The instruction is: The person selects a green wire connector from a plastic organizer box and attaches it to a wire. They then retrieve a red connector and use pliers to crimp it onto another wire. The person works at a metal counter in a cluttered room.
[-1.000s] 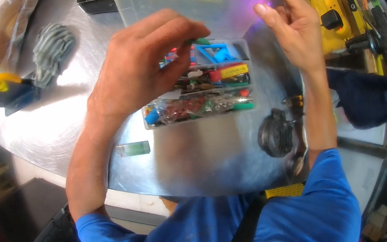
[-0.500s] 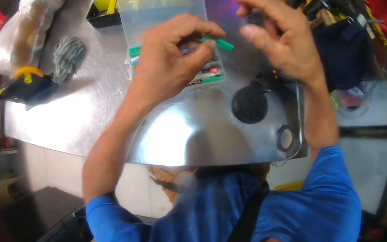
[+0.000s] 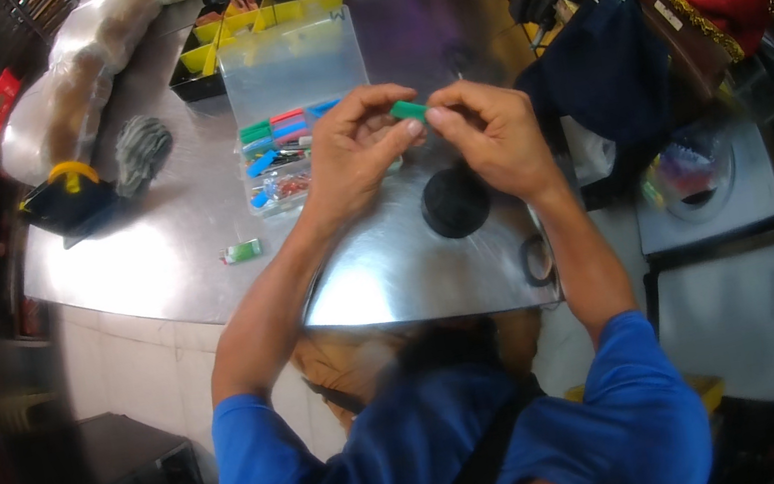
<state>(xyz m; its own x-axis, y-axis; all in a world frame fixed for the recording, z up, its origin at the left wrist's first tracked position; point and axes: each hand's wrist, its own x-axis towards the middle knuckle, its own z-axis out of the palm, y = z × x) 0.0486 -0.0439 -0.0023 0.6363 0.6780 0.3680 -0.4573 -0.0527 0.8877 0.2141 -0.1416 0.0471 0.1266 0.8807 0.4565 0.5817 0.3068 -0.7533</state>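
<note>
A short green piece of heat-shrink tubing (image 3: pixel 408 110) is pinched between my two hands over the metal table. My left hand (image 3: pixel 354 146) grips its left end between thumb and fingers. At the other end, the thumb and forefinger of my right hand (image 3: pixel 504 137) close on the tip. Beside my left hand lies an open clear plastic box (image 3: pixel 291 70), its lid folded back. Green, red and blue tube pieces (image 3: pixel 274 130) and small parts fill its compartments; my left hand hides the right side. A round black coil (image 3: pixel 455 203) rests below my hands.
A tape roll (image 3: pixel 539 260) lies near the table's front edge, a green lighter (image 3: pixel 242 252) left of my forearm. Grey gloves (image 3: pixel 143 154) and a black pouch (image 3: pixel 67 203) sit at left. A yellow-divided organizer (image 3: pixel 198 81) stands behind the box; dark cloth (image 3: pixel 605 71) hangs right.
My right hand has come in from apart and closed on the green tubing's free end. My left hand still holds it. The view has shifted, and the lighter now shows.
</note>
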